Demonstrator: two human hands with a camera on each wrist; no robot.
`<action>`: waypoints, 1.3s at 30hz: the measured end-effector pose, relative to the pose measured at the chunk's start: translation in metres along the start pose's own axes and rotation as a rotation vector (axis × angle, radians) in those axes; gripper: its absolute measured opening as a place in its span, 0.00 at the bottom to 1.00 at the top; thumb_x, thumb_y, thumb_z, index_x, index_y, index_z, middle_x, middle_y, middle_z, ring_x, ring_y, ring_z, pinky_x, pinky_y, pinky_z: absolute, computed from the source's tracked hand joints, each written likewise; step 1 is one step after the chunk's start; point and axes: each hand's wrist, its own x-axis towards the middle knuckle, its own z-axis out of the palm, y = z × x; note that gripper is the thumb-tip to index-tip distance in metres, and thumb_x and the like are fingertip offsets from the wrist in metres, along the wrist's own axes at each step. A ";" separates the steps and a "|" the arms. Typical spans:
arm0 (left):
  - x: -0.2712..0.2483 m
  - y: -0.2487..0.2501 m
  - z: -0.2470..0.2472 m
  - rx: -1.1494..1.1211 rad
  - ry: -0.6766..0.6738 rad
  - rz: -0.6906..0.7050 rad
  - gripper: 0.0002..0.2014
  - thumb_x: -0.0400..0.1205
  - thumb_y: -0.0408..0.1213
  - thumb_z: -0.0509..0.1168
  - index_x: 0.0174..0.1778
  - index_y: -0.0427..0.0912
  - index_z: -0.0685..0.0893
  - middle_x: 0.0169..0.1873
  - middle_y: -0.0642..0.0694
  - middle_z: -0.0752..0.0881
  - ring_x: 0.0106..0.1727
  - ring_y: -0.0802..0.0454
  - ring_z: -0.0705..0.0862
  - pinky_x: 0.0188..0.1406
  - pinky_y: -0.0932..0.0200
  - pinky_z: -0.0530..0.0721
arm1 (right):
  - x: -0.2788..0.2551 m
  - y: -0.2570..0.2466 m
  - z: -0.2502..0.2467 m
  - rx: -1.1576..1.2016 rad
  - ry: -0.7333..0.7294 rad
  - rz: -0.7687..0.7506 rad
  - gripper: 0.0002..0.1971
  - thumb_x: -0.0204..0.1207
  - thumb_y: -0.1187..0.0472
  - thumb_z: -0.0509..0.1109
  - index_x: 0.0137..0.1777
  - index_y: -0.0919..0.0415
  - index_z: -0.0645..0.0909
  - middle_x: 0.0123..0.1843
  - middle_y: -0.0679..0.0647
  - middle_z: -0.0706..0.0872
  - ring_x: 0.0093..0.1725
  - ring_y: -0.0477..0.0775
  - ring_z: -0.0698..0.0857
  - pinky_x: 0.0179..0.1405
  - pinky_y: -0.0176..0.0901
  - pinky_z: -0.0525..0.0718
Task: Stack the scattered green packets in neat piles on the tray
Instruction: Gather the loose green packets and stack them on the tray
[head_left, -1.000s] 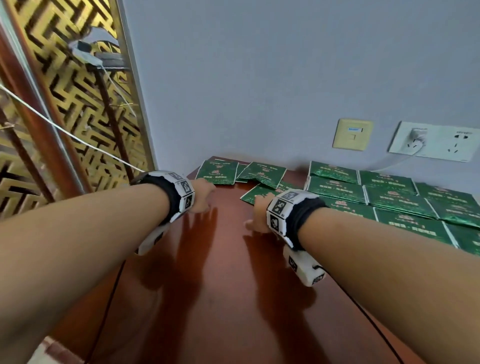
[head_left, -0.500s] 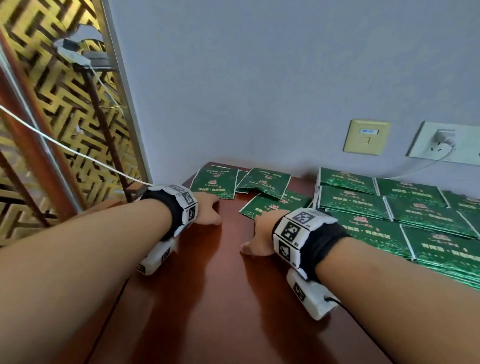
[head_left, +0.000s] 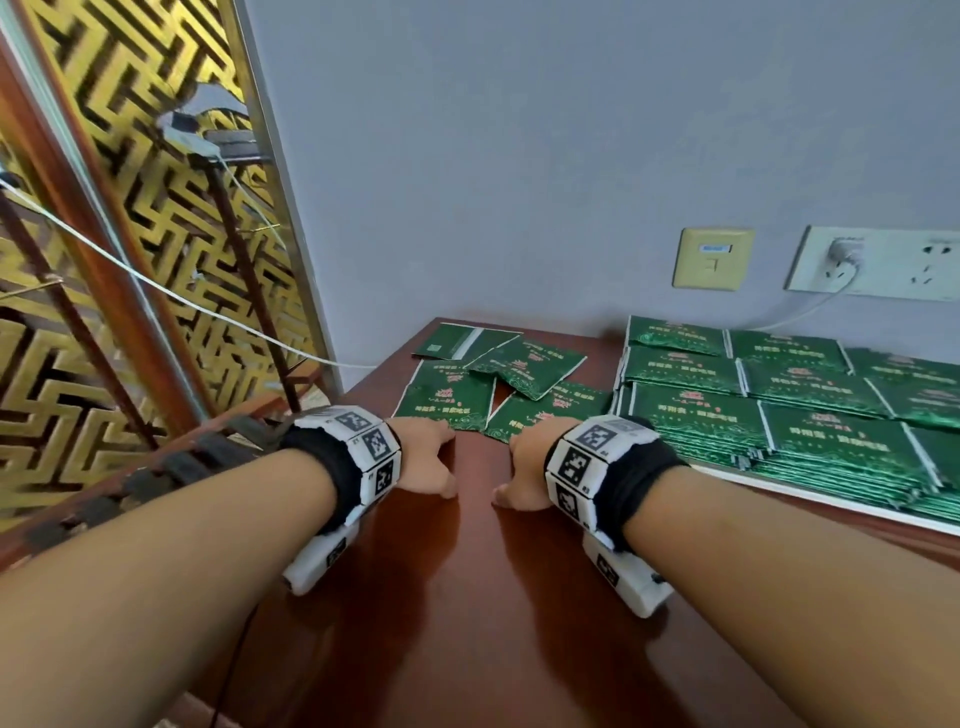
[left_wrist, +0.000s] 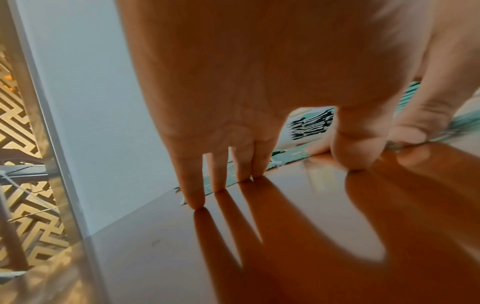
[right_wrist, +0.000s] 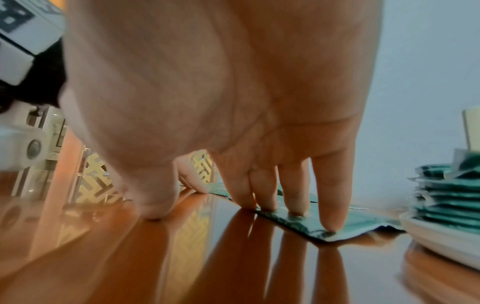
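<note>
Green packets (head_left: 540, 371) lie loose at the counter's (head_left: 467, 597) far edge. Both hands are spread: left hand (head_left: 423, 457) fingertips press one packet (head_left: 449, 397), right hand (head_left: 524, 467) another (right_wrist: 335, 230).

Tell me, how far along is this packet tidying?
Mostly done: the white tray on the right already carries rows of neatly stacked green foil packets. In hand: the left hand and right hand each press straight fingertips on the near edge of a loose packet on the glossy brown table. Left: about four scattered green packets near the wall.
</note>
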 end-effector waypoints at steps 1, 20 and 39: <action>-0.007 0.002 0.001 0.003 -0.003 -0.003 0.44 0.74 0.55 0.67 0.84 0.51 0.56 0.78 0.47 0.69 0.76 0.46 0.71 0.73 0.51 0.73 | -0.001 0.000 0.006 -0.019 0.002 -0.019 0.32 0.70 0.29 0.60 0.55 0.57 0.83 0.44 0.53 0.85 0.43 0.57 0.84 0.47 0.50 0.84; -0.106 0.022 0.028 -0.043 -0.044 0.008 0.40 0.73 0.52 0.69 0.82 0.56 0.61 0.55 0.51 0.85 0.56 0.51 0.84 0.62 0.53 0.82 | -0.097 0.003 0.030 -0.007 -0.038 -0.130 0.36 0.76 0.35 0.59 0.81 0.48 0.62 0.79 0.48 0.69 0.73 0.58 0.74 0.67 0.54 0.77; -0.124 0.030 0.017 -0.068 0.140 0.124 0.39 0.72 0.52 0.76 0.76 0.48 0.68 0.65 0.49 0.79 0.64 0.49 0.78 0.64 0.52 0.78 | -0.133 0.038 0.026 0.348 0.178 -0.177 0.25 0.68 0.45 0.78 0.66 0.44 0.82 0.64 0.40 0.84 0.61 0.44 0.83 0.67 0.42 0.77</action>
